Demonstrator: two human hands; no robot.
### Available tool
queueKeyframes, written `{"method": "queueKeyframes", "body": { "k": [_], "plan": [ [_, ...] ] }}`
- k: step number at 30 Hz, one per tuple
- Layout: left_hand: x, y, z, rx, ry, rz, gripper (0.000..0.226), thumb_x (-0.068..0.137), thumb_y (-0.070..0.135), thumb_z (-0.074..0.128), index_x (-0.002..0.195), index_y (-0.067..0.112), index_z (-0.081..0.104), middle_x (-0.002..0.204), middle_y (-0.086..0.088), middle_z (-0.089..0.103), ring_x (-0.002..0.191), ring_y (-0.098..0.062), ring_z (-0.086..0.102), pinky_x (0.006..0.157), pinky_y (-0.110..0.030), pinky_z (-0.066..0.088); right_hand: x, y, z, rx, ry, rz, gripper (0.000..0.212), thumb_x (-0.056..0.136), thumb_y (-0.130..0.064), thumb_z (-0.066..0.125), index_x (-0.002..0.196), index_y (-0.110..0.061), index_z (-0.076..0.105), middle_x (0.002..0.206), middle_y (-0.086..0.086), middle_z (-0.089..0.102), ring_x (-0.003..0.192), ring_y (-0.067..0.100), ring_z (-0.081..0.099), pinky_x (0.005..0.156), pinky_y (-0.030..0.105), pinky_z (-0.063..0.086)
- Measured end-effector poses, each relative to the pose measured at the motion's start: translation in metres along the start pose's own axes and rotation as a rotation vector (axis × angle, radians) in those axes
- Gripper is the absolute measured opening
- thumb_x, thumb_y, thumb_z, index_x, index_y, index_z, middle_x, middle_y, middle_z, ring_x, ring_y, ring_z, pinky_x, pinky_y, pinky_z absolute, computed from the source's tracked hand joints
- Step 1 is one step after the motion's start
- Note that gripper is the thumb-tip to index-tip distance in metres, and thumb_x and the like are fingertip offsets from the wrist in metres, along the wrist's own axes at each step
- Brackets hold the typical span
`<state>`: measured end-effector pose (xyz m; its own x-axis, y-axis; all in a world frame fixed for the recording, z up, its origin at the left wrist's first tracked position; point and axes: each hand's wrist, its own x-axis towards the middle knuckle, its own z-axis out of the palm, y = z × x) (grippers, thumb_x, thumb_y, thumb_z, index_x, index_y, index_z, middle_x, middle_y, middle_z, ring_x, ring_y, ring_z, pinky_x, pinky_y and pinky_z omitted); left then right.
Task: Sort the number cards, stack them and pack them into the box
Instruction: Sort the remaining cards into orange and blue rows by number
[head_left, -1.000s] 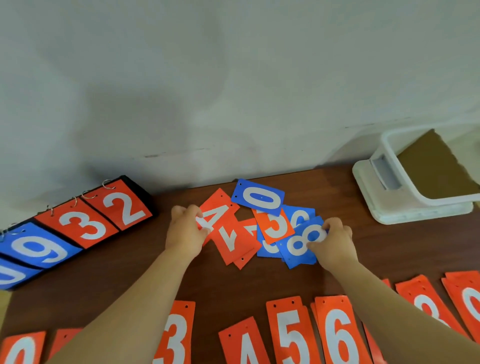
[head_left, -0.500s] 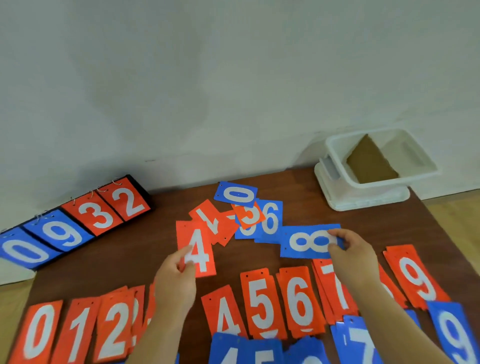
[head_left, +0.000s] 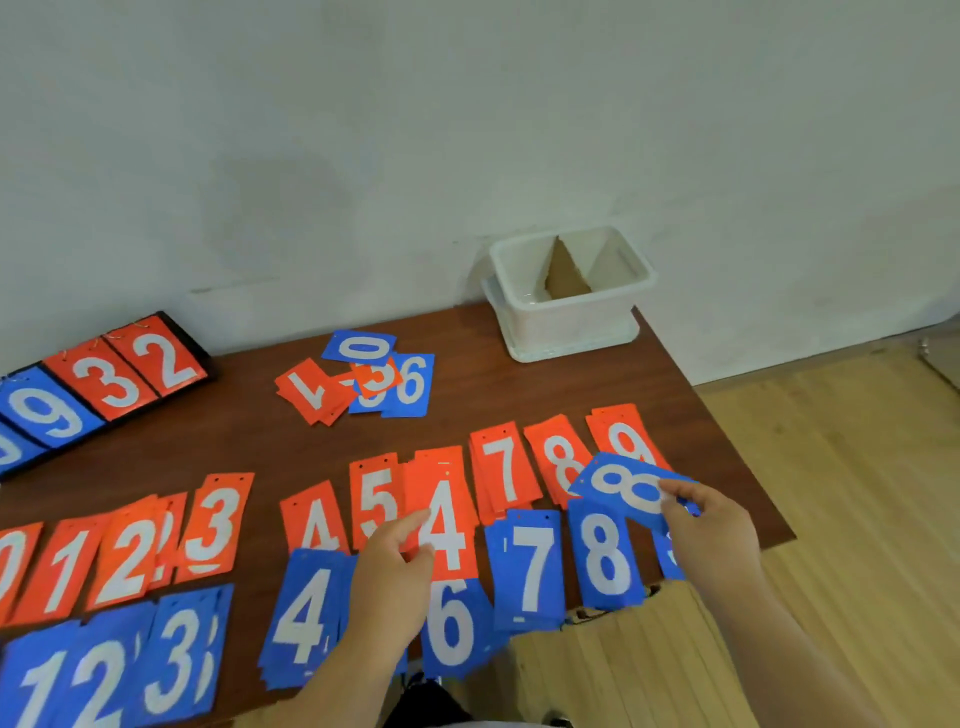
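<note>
Head view: a person sorts number cards on a brown tabletop (head_left: 249, 441), where a white box (head_left: 571, 322) stands at the far right corner.

Farthest from the box, along the near edge, runs a row of blue piles (head_left: 535, 566) showing 1, 2, 3, 4, 6, 7 and 8, and some overhang the edge.

The left grip (head_left: 389, 577), in front of the box and to its left, pinches a red 4 card (head_left: 445, 519) between thumb and fingers. The card is upright, over the gap between the red 5 and the red 7.

The right grip (head_left: 711, 535), in front of the box and slightly to its right, pinches a blue 8 card (head_left: 623, 486) by one end. That card is turned sideways above the blue 8 pile and overlaps the red 8 and 9.

One row closer to the box, red piles (head_left: 215, 525) read 0, 1, 2, 3, 4, 5, 7, 8 and 9.

Left of the box lies a loose heap of cards (head_left: 358, 379), red and blue mixed, with a blue 0 at its far side. A brown cardboard divider (head_left: 563, 273) stands inside the box.

Far left of the box, against the wall (head_left: 467, 130), a black flip scoreboard (head_left: 119, 374) shows 9, 3 and 2. Wooden floor (head_left: 831, 467) lies to the box's right.
</note>
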<state>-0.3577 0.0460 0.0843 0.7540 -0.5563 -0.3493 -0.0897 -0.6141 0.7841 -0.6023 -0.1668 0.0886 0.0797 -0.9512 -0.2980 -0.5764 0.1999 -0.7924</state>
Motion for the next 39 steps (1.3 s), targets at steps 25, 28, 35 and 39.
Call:
{"method": "queueKeyframes", "body": {
  "k": [25,28,35,39],
  "plan": [
    [-0.059,-0.041,0.028,-0.031,0.022,-0.112,0.026,0.096,0.020,0.070,0.112,0.039,0.062,0.125,0.007,0.059,0.115,-0.018,0.061,0.073,-0.015,0.054,-0.012,0.077,0.031,-0.472,-0.384,0.026,0.043,0.093,-0.034,0.069,0.133,-0.022,0.060,0.103,-0.003,0.061,0.076,0.011,0.063,0.058,0.025,0.052],
    [-0.047,-0.045,0.024,-0.028,-0.026,-0.081,0.025,0.097,0.019,0.068,0.114,0.036,0.061,0.123,0.009,0.058,0.111,-0.013,0.058,0.072,-0.012,0.052,-0.014,0.066,0.032,-0.548,-0.370,0.026,0.046,0.092,-0.037,0.069,0.134,-0.024,0.059,0.106,-0.002,0.064,0.074,0.010,0.063,0.063,0.027,0.054],
    [0.001,-0.041,0.003,-0.106,-0.139,-0.063,0.026,0.097,0.013,0.067,0.109,0.036,0.067,0.121,0.011,0.065,0.110,-0.013,0.065,0.077,-0.019,0.058,-0.033,0.008,0.076,-0.219,-0.524,-0.044,0.026,0.092,-0.030,0.073,0.116,-0.030,0.064,0.119,-0.014,0.061,0.097,0.012,0.064,0.062,0.016,0.051],
    [0.030,-0.032,-0.015,-0.086,-0.219,-0.034,0.030,0.097,0.011,0.067,0.109,0.038,0.068,0.112,0.020,0.063,0.103,-0.005,0.063,0.070,-0.015,0.056,-0.052,-0.028,0.129,-0.070,-0.668,-0.061,0.021,0.091,-0.028,0.074,0.106,-0.039,0.065,0.117,-0.019,0.064,0.108,0.003,0.061,0.079,0.016,0.050]
  ]
}}
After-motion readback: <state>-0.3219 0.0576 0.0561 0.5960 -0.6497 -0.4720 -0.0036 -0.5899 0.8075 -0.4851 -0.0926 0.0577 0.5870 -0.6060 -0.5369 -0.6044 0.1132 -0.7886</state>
